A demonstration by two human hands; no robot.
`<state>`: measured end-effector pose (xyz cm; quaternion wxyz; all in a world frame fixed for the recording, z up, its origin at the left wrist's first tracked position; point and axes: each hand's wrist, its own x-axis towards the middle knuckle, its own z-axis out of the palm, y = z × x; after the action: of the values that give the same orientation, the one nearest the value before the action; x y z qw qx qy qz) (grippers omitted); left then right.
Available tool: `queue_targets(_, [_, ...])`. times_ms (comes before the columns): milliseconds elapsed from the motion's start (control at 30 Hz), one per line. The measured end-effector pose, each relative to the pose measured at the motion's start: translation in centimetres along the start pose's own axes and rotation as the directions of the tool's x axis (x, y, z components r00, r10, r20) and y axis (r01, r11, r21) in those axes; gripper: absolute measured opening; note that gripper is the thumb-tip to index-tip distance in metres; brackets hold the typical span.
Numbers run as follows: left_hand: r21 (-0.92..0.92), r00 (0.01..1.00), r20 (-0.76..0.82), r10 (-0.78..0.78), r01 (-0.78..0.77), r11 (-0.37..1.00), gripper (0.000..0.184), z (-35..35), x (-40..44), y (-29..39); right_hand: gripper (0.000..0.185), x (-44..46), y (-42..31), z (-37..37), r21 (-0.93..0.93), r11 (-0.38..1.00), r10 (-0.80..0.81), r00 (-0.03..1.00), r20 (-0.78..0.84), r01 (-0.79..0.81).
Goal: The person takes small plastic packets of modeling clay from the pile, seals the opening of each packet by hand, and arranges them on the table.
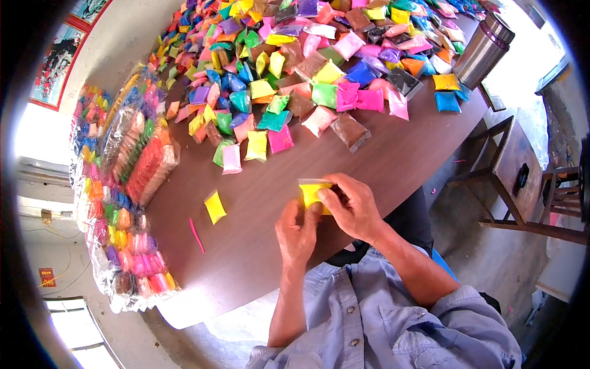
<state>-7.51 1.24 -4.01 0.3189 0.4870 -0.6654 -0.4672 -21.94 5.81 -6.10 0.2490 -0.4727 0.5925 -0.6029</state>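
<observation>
Both of my hands hold one yellow packet above the front part of the brown table. My left hand grips its lower left side, with the thumb pointing up. My right hand has its thumb on the packet's face and its fingers behind the top right corner. Another yellow packet lies on the table to the left, and beside it is a thin pink strip. Beyond my hands a yellow packet and a magenta packet lie at the near edge of the pile.
A large pile of colourful packets covers the far part of the table. Clear bags of packed coloured pieces line the left edge. A steel flask stands at the back right, near a blue packet. A wooden stool is beyond the right edge.
</observation>
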Motion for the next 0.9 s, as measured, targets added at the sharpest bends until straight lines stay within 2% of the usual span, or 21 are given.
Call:
queue_targets(100, [0.074, 1.000, 0.028, 0.006, -0.008, 0.997, 0.020, -0.1, 0.1, -0.2, 0.019, 0.0, 0.0, 0.1, 0.009, 1.000, 0.011, 1.000, -0.026, -0.011])
queue_targets(200, [0.016, 0.999, 0.010, 0.033, -0.034, 0.999, 0.019, 0.0, 0.0, 0.7, 0.019, -0.1, 0.1, 0.1, 0.009, 1.000, -0.018, 1.000, -0.025, 0.019])
queue_targets(267, [-0.140, 1.000, 0.009, -0.007, 0.008, 0.990, 0.020, 0.0, 0.0, 0.5, 0.018, 0.0, -0.1, 0.0, 0.014, 1.000, -0.024, 1.000, -0.017, 0.024])
queue_targets(367, [-0.111, 1.000, 0.008, -0.009, 0.010, 0.994, 0.021, 0.0, 0.1, 0.2, 0.016, 0.0, -0.6, -0.1, 0.062, 0.998, 0.009, 1.000, -0.008, -0.009])
queue_targets(567, [-0.007, 0.999, -0.013, 0.049, -0.049, 0.999, 0.021, -0.1, 0.1, -0.8, 0.013, 0.1, -0.7, -0.1, 0.041, 0.999, -0.007, 1.000, -0.015, 0.007])
queue_targets(700, [-0.030, 0.998, -0.009, 0.056, -0.057, 0.998, 0.020, 0.1, 0.1, 0.0, 0.012, 0.1, -0.5, -0.1, 0.026, 0.999, -0.035, 0.999, -0.006, 0.035])
queue_targets(767, [-0.251, 0.997, -0.073, 0.023, -0.040, 0.967, 0.020, 0.6, 0.0, 0.1, 0.010, 0.1, -0.5, 0.0, 0.052, 0.998, -0.044, 0.999, -0.002, 0.045])
queue_targets(900, [-0.113, 0.996, -0.079, 0.033, -0.042, 0.993, 0.019, 0.1, 0.0, -0.1, 0.011, 0.2, -0.9, -0.1, 0.025, 0.999, -0.022, 0.999, 0.032, 0.021])
